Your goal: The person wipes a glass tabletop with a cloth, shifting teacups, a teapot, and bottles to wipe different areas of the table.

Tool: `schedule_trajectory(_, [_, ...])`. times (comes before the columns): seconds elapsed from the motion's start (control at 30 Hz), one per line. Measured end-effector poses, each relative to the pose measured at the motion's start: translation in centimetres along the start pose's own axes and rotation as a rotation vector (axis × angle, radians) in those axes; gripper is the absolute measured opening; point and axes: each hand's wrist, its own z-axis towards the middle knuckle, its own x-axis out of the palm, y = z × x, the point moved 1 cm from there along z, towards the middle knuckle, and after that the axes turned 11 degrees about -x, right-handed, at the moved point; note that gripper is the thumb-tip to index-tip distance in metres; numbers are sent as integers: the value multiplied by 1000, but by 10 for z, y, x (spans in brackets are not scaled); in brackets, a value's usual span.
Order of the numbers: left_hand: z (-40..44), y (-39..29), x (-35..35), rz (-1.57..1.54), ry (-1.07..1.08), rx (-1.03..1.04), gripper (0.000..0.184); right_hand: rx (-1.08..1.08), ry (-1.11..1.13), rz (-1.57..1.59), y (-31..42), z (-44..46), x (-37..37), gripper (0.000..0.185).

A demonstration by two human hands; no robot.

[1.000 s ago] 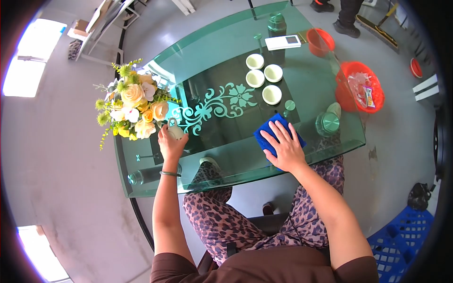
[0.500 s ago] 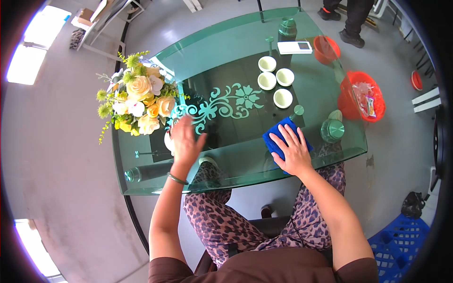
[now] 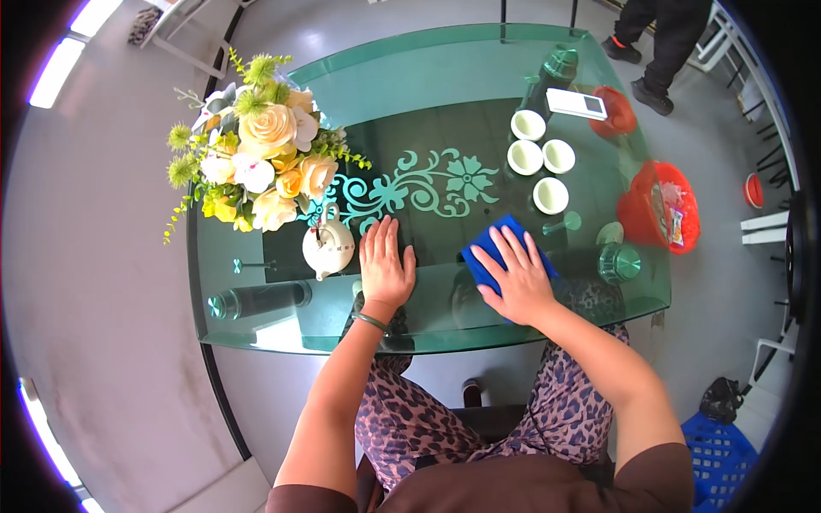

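Note:
My left hand (image 3: 386,265) lies flat on the glass table (image 3: 410,329), its fingers pointing away from me. Just left of it stands a white teapot (image 3: 329,249), close to the flower arrangement (image 3: 265,150). My right hand (image 3: 519,278) rests spread on a folded blue cloth (image 3: 481,267), pressing it to the glass. Beyond the cloth are several white cups: one (image 3: 551,196) nearest to it, the others (image 3: 525,157) grouped farther back.
A white device with a small screen (image 3: 577,103) lies behind the cups. Past the table's right edge are a red bin with wrappers (image 3: 684,209) and a blue crate (image 3: 718,457). Another person's legs (image 3: 671,43) stand at the back right.
My left hand has let go of the teapot and moved right, down onto the glass. The cloth stays under my right hand. The view has shifted.

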Motion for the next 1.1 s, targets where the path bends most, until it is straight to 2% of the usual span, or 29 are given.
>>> schedule_trajectory(0.07, [1, -3, -2, 7, 1, -6, 55, 4, -67, -19, -5, 42, 11, 65])
schedule_trajectory(0.27, [1, -2, -3, -4, -1, 0, 55, 246, -312, -207, -53, 172, 48, 62])
schedule_trajectory(0.4, [1, -2, -2, -29, 16, -22, 53, 395, -256, -243, -76, 226, 55, 62])
schedule_trajectory(0.47, [0, -3, -2, -11, 10, -26, 53, 397, -292, -239, -75, 233, 58, 60])
schedule_trajectory(0.53, [1, -3, -2, -2, 11, -24, 53, 234, -273, -209, -67, 221, 57, 58])
schedule_trajectory(0.57, [2, -4, -2, 3, 13, -26, 54, 70, -320, -182, -55, 204, 58, 56])
schedule_trajectory(0.63, [1, -3, -2, 17, 19, -31, 56, -116, -239, -44, -26, 166, 50, 56])
schedule_trajectory(0.73, [2, -5, -5, 3, 11, -33, 55, -242, -105, 27, -22, 140, 38, 60])
schedule_trajectory(0.8, [0, -4, -3, 8, 15, -25, 55, -244, -149, -18, -42, 154, 38, 60])
schedule_trajectory(0.93, [1, -2, -2, -18, 18, -31, 54, 192, -314, -225, -101, 213, 51, 58])
schedule_trajectory(1.0, [1, -3, -3, -12, 19, -32, 54, 419, -311, -258, -98, 239, 52, 58])
schedule_trajectory(1.07, [1, -3, -3, -7, 25, -32, 54, 468, -314, -249, -89, 252, 58, 56])
schedule_trajectory(1.1, [1, -3, -3, -4, 26, -32, 55, 358, -333, -260, -84, 251, 64, 55])
